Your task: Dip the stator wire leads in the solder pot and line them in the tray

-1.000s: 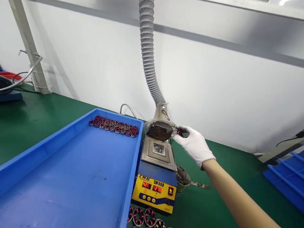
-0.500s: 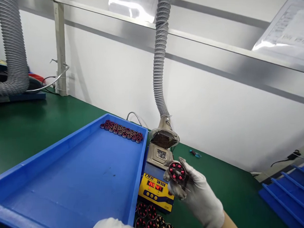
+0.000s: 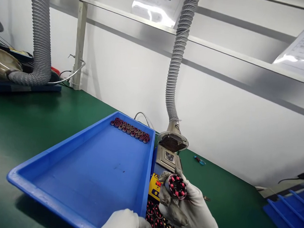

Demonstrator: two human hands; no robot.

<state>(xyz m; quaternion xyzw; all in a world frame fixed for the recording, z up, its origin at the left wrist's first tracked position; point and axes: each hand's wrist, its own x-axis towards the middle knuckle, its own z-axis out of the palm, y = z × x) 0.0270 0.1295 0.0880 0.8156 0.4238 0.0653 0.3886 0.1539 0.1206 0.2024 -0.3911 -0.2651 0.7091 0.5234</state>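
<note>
My right hand (image 3: 188,204), in a white glove with dirty grey fingertips, holds a round metal ring part (image 3: 177,186) with pink-red and black segments inside. The part is tilted toward the camera, just in front of the yellow and blue heating unit (image 3: 154,187). At the bottom edge, my gloved left hand (image 3: 126,223) is over the near right corner of the blue tray (image 3: 87,178). Its fingers are curled round something dark that I cannot make out. Between the hands, more round parts (image 3: 158,226) stand beside the tray.
Several small round parts (image 3: 130,130) line the tray's far end. A fume hood (image 3: 173,141) on a ribbed hose hangs over the heater. Small cutters (image 3: 199,160) lie behind on the green table; blue racks (image 3: 289,209) stand at right.
The view has shifted, so the tray and heater appear farther right. My right hand has come lower with the ring part, now turned differently. More of my left hand shows.
</note>
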